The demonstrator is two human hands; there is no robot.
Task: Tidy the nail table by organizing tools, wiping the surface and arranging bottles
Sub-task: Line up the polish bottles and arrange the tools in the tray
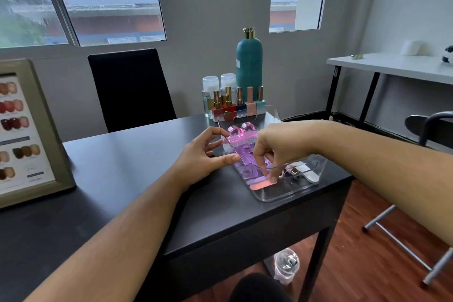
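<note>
Tools [247, 154] are mostly gathered already; they sit in a clear tray [318, 174] at the right near corner of the black tabletop [147, 167]. Contents as far as you can read them: two pink brushes [241, 133] at the far end, purple moulded pieces in the middle, a pink nail file [259, 186] flat at the near end, and a metal tool [297, 170] on the right; some of it is blurred by the tray wall.

Your left hand [206, 152] braces the tray's left side; fingers apart and relaxed, thumb tip against the rim, nothing gripped. Your right hand [272, 147] reaches down into the tray; fingers curled, tips at or just above the file; I can't tell whether they pinch it or only touch it.

Progress, my read:
- organizing tools: in hand and nearly done; no loose tools show on the tabletop
- bottles: the polish bottles [239, 105] stand upright in a neat row just behind the tray, with two clear bottles [210, 86] and a tall teal pump bottle [249, 64] behind them; this looks arranged
- wiping: no cloth in view; the surface looks clean, but I can't say it's been wiped, so treat it as outstanding
</note>
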